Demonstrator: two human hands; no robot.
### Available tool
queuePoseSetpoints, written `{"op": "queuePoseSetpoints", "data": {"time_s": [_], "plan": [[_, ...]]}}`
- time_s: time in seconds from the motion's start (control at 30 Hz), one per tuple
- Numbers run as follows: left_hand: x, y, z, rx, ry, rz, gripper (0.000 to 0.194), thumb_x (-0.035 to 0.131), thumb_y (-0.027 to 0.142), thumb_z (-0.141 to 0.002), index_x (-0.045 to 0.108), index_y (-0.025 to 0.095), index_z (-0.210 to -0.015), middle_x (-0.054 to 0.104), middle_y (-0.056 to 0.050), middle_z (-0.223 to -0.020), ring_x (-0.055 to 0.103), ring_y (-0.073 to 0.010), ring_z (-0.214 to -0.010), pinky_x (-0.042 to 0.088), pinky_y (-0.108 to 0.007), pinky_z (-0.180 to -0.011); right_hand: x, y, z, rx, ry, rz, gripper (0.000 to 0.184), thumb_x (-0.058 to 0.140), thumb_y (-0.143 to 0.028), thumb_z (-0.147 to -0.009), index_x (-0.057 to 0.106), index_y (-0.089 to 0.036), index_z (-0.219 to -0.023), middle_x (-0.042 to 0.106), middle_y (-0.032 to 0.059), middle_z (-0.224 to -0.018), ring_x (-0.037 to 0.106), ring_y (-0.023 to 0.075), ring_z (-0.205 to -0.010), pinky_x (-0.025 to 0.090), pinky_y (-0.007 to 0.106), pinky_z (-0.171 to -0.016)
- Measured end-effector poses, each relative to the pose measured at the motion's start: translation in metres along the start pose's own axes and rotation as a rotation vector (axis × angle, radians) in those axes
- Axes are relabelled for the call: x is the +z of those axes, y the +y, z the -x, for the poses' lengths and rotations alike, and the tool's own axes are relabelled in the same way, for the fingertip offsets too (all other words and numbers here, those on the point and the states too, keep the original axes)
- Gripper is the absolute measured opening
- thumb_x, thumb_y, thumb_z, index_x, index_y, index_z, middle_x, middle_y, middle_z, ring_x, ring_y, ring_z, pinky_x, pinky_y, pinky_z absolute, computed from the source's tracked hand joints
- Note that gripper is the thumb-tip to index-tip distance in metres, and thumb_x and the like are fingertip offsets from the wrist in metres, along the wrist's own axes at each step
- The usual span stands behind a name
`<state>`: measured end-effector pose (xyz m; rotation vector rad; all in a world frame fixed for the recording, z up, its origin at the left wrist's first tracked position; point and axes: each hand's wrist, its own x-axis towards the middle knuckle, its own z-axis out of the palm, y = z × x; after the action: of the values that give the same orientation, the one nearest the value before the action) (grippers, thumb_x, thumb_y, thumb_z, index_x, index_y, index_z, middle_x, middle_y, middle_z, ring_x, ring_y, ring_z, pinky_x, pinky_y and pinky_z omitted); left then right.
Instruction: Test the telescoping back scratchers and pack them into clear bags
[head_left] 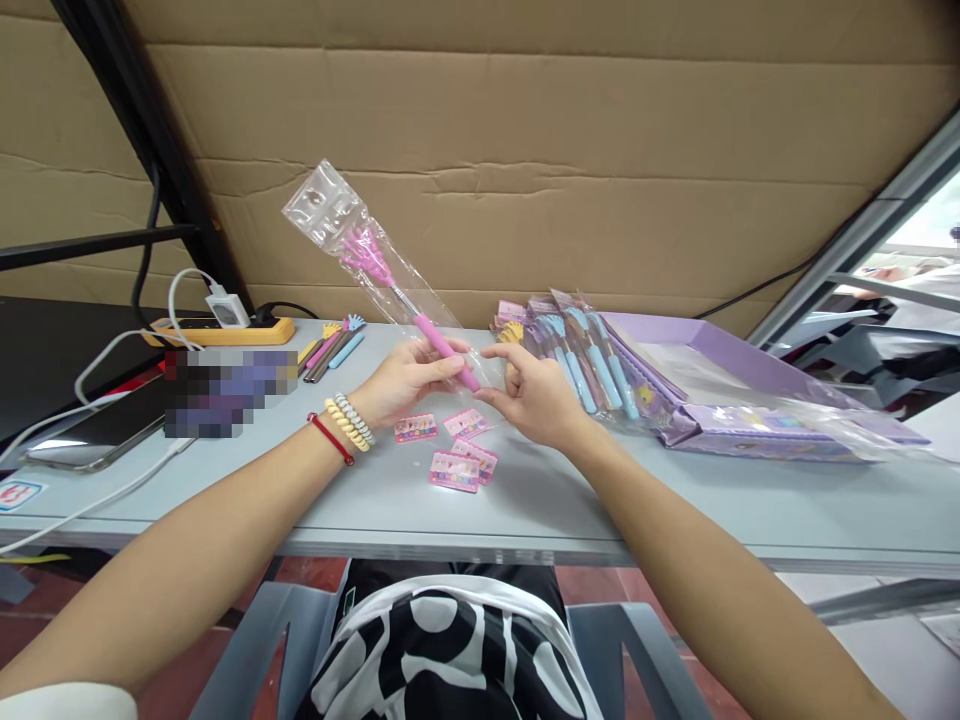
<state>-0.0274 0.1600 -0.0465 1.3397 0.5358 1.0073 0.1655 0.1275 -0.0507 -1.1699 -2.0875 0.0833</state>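
**Pinching a bagged pink scratcher (pixel 426 328) above the bench (pixel 360 505)**

Seen from the wearer's seat, the pink scratcher lies aslant inside a clear bag (pixel 401 272), its finger-shaped head toward 11 o'clock and its handle running down to between the two hands. The left hand (pixel 409 380) pinches that handle through the film, thumb on the near side; the metal rod and head reach out beyond its grip. The right hand (pixel 544 395) is at the handle's lower end, at 3 o'clock from the left, with thumb and forefinger curved and their tips apart; whether they grip any film, I cannot tell.

Four pink cards (pixel 454 471) lie on the bench at 6 o'clock from the hands, two of them overlapping. At 9 o'clock is a small group of loose scratchers (pixel 330 345), with a yellow power strip (pixel 277 332) beyond it, toward 10. A phone (pixel 97 430) lies well apart, between 8 and 9.

Just beside the right hand, at 2 o'clock from it, is a cluster of packed scratchers (pixel 592 365), several with blue handles. An open purple box (pixel 652 330) adjoins them at 3 o'clock, clear plastic trailing over its right-hand end.
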Motion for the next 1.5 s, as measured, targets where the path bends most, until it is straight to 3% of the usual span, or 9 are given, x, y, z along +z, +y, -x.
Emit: {"op": "queuePoseSetpoints", "data": {"time_s": [0.2, 0.37, 0.43, 0.63, 0.73, 0.8, 1.0, 1.2, 1.5], "plan": [[0.001, -0.001, -0.001, 0.047, 0.065, -0.095, 0.033, 0.079, 0.036, -0.067, 0.065, 0.012, -0.085, 0.067, -0.002, -0.073, 0.062, -0.0137, -0.071, 0.050, -0.030, -0.071, 0.000, -0.001, 0.001, -0.022, -0.033, -0.045, 0.036, 0.063, -0.028, -0.080, 0.053, -0.014, -0.112, 0.037, -0.0126, -0.044, 0.035, 0.0077, -0.040, 0.030, 0.023, -0.055], [-0.002, 0.004, -0.001, 0.027, 0.130, -0.157, 0.029, 0.074, 0.037, -0.073, 0.062, 0.010, -0.071, 0.065, -0.005, -0.068, 0.061, -0.0138, -0.065, 0.051, -0.030, -0.066, -0.005, 0.001, 0.004, -0.111, -0.169, -0.128, 0.065, 0.068, -0.038, -0.076, 0.044, -0.010, -0.129, 0.046, -0.0088, -0.055, 0.042, 0.0084, -0.048, 0.032, 0.021, -0.052], [-0.005, 0.006, -0.002, -0.001, 0.154, -0.152, 0.027, 0.073, 0.034, -0.073, 0.061, 0.011, -0.070, 0.064, -0.004, -0.066, 0.059, -0.0132, -0.061, 0.051, -0.030, -0.064, -0.007, 0.004, 0.004, -0.189, -0.214, -0.132, 0.069, 0.073, -0.040, -0.070, 0.049, -0.011, -0.128, 0.046, -0.0070, -0.060, 0.043, 0.0084, -0.053, 0.032, 0.021, -0.052], [-0.008, 0.007, -0.003, -0.030, 0.138, -0.117, 0.023, 0.071, 0.032, -0.074, 0.061, 0.011, -0.075, 0.064, -0.004, -0.069, 0.060, -0.0136, -0.062, 0.052, -0.030, -0.064, -0.003, 0.010, 0.002, -0.361, -0.099, -0.097, 0.027, 0.066, -0.014, -0.073, 0.068, -0.016, -0.101, 0.051, -0.0032, -0.064, 0.041, 0.0068, -0.055, 0.034, 0.020, -0.054], [-0.006, 0.008, -0.002, -0.045, 0.128, -0.123, 0.023, 0.072, 0.032, -0.074, 0.060, 0.011, -0.075, 0.064, -0.003, -0.068, 0.060, -0.0134, -0.062, 0.051, -0.030, -0.064, -0.002, 0.009, 0.000, -0.392, -0.075, -0.093, 0.008, 0.063, -0.015, -0.079, 0.071, -0.016, -0.081, 0.053, -0.0014, -0.063, 0.044, 0.0068, -0.056, 0.035, 0.020, -0.055], [-0.005, 0.008, -0.002, -0.054, 0.108, -0.136, 0.024, 0.072, 0.032, -0.073, 0.060, 0.012, -0.073, 0.062, -0.002, -0.065, 0.059, -0.0128, -0.061, 0.050, -0.029, -0.063, -0.002, 0.009, 0.000, -0.403, -0.094, -0.092, 0.009, 0.064, -0.018, -0.081, 0.071, -0.016, -0.076, 0.052, -0.0012, -0.061, 0.044, 0.0066, -0.055, 0.035, 0.020, -0.054], [-0.008, 0.004, -0.003, -0.047, 0.075, -0.163, 0.025, 0.072, 0.034, -0.073, 0.061, 0.012, -0.076, 0.063, -0.002, -0.068, 0.058, -0.0124, -0.063, 0.050, -0.029, -0.063, -0.001, 0.010, 0.001, -0.410, -0.134, -0.122, 0.010, 0.068, -0.018, -0.078, 0.075, -0.018, -0.085, 0.050, -0.0027, -0.061, 0.041, 0.0055, -0.053, 0.033, 0.020, -0.053], [-0.006, 0.005, -0.001, -0.052, 0.038, -0.236, 0.028, 0.072, 0.037, -0.073, 0.061, 0.013, -0.077, 0.065, -0.003, -0.067, 0.061, -0.0140, -0.065, 0.051, -0.029, -0.065, -0.005, 0.002, 0.000, -0.314, -0.199, -0.208, 0.010, 0.068, -0.025, -0.080, 0.075, -0.018, -0.079, 0.048, -0.0032, -0.057, 0.039, 0.0060, -0.052, 0.031, 0.021, -0.052], [0.001, 0.007, 0.001, -0.060, -0.074, -0.412, 0.029, 0.072, 0.039, -0.072, 0.064, 0.012, -0.080, 0.064, -0.003, -0.071, 0.060, -0.0134, -0.065, 0.050, -0.027, -0.061, -0.005, -0.005, -0.002, -0.148, -0.125, -0.225, 0.017, 0.066, -0.030, -0.079, 0.067, -0.016, -0.068, 0.045, -0.0039, -0.054, 0.032, 0.0070, -0.052, 0.026, 0.024, -0.052]]}}
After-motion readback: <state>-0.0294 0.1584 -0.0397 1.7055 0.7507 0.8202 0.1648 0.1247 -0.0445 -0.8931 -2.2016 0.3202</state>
